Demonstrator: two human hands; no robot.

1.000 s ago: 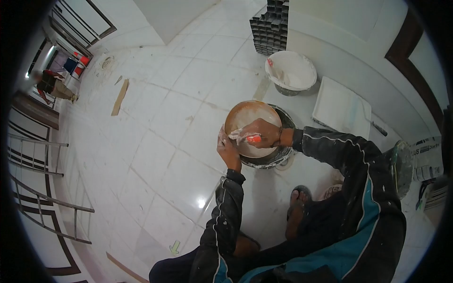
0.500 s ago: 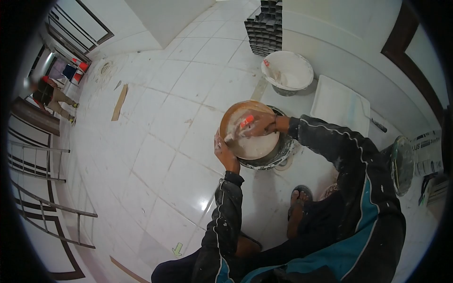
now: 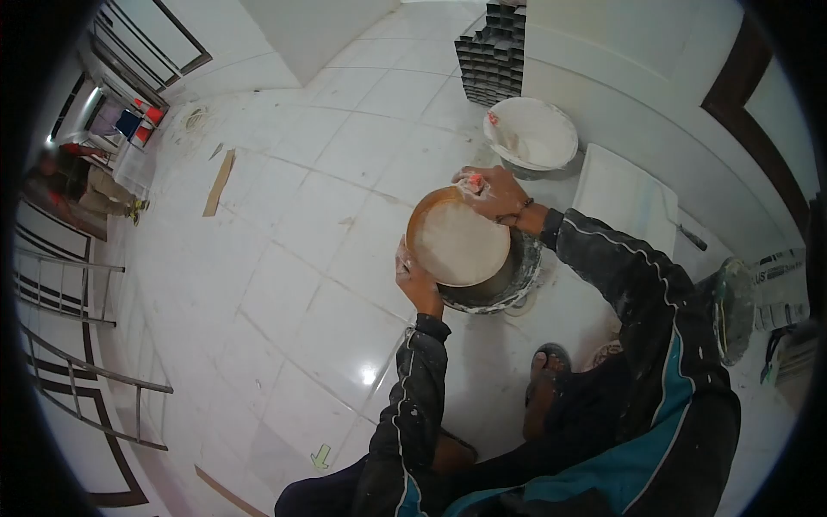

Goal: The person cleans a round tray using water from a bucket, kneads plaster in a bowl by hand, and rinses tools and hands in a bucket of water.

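A round sieve [image 3: 461, 246] with an orange-brown rim rests tilted over a black bucket [image 3: 519, 280] smeared with white. Its inside is covered with pale, whitish material. My left hand [image 3: 415, 280] is closed on the sieve's left rim. At the far rim, my right hand [image 3: 498, 195] is closed around a red-handled tool [image 3: 475, 180], seemingly a brush. Only part of its red end shows between the fingers; its working end is hidden. White residue coats the fingers of both hands.
A white-lined basin [image 3: 543, 133] with a red-handled item stands beyond the bucket. A white board [image 3: 624, 198] and a dark-handled tool [image 3: 692, 238] lie right. Stacked dark pieces [image 3: 491, 59], a cardboard strip [image 3: 220, 183], metal ladders [image 3: 95, 383] and a distant person [image 3: 86, 185] are around.
My right hand has moved from over the middle of the sieve up to its far rim, with the red-handled tool. My left hand stays on the rim. The distant person has shifted posture.
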